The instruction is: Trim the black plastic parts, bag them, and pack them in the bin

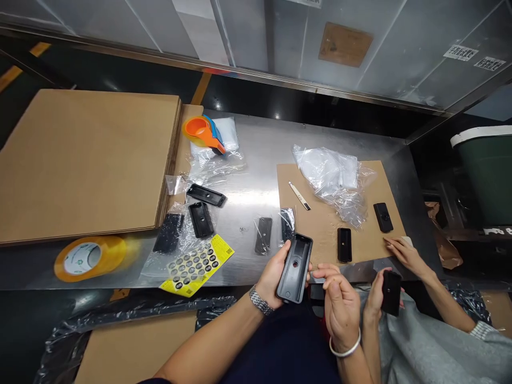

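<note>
My left hand (274,274) is wrapped round a long black plastic case (294,274), its hollow side facing up and a small hole in its middle. Close to the right edge of the case, my right hand (342,306) has its fingers curled in; whatever they may pinch is too small to make out. Just beyond the case lie a dark piece in clear film (287,224) and another flat wrapped piece (263,236). A black case (344,245) rests on the cardboard sheet (320,240).
A co-worker's hand (376,296) at right holds another black case (391,293). White-bladed tweezers or a cutter (299,195) and plastic bags (332,173) lie on the cardboard. Leftward are a yellow sticker sheet (198,266), tape roll (86,258), orange tape dispenser (204,130) and cardboard stack (88,165).
</note>
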A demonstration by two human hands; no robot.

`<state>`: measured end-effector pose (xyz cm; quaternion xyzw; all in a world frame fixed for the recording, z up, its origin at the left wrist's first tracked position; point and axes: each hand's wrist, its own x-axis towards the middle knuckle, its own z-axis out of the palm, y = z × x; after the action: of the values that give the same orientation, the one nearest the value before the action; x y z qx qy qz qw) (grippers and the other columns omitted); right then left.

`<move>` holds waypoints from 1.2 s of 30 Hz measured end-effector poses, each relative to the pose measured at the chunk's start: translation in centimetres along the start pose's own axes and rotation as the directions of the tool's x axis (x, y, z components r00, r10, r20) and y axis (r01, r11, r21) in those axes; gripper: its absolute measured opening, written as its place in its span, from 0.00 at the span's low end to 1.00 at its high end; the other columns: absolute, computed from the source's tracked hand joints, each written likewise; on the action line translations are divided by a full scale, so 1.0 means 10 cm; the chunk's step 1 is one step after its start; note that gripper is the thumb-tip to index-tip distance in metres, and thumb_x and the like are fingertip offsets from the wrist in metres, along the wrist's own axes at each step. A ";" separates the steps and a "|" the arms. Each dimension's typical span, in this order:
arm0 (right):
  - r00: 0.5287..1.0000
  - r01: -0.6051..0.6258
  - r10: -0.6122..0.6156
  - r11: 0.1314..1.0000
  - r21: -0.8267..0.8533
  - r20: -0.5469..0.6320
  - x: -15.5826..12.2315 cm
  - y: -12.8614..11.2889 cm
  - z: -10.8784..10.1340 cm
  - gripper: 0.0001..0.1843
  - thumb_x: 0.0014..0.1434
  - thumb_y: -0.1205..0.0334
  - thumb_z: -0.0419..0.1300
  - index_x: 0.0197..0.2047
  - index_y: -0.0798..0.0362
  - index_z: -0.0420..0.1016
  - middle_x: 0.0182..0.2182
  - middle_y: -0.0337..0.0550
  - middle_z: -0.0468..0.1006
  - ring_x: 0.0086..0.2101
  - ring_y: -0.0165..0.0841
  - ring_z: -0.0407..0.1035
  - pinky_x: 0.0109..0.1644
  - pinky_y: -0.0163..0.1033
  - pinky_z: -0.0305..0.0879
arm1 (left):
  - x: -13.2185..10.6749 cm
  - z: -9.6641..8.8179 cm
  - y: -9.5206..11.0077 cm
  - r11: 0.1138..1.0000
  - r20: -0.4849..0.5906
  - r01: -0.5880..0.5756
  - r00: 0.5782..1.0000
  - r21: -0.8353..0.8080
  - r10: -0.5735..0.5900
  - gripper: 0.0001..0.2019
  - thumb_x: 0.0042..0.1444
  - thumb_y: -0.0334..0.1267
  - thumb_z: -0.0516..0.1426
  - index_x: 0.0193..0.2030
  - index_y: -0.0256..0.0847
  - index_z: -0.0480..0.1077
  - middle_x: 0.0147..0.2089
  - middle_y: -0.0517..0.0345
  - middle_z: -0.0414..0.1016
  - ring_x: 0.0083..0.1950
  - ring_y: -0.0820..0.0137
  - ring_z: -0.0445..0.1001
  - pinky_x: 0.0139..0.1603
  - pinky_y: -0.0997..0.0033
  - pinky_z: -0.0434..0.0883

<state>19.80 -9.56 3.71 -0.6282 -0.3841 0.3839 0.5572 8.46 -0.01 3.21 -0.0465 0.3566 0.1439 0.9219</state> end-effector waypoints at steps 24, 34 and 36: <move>0.972 -0.229 0.196 0.912 0.341 0.129 0.10 -0.02 0.20 0.26 0.55 0.59 0.56 0.57 0.49 0.57 0.54 0.45 0.63 0.55 0.39 0.56 0.59 0.48 0.50 | -0.04 0.06 -0.18 0.753 0.134 -0.533 0.840 0.387 0.526 0.22 0.52 0.39 0.56 0.55 0.46 0.62 0.57 0.54 0.63 0.59 0.64 0.58 0.60 0.64 0.52; 0.939 -0.334 0.239 0.798 0.502 0.246 0.11 0.12 0.09 0.23 0.50 0.57 0.60 0.51 0.48 0.67 0.48 0.45 0.70 0.51 0.41 0.60 0.57 0.52 0.52 | 0.03 -0.11 -0.16 0.670 0.172 -0.575 0.804 0.470 0.569 0.17 0.46 0.35 0.60 0.46 0.46 0.71 0.49 0.54 0.69 0.52 0.64 0.64 0.55 0.65 0.58; 0.935 -0.344 0.243 0.795 0.500 0.258 0.10 0.16 0.07 0.23 0.49 0.58 0.60 0.50 0.47 0.68 0.47 0.44 0.71 0.51 0.41 0.61 0.56 0.52 0.53 | 0.04 -0.15 -0.15 0.653 0.218 -0.595 0.795 0.468 0.567 0.16 0.46 0.34 0.60 0.45 0.47 0.72 0.48 0.54 0.68 0.51 0.64 0.63 0.55 0.64 0.58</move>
<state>19.66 -8.52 1.98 -0.4615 -0.2073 0.6131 0.6068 8.23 -1.60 1.86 0.3216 0.3531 0.3314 0.8137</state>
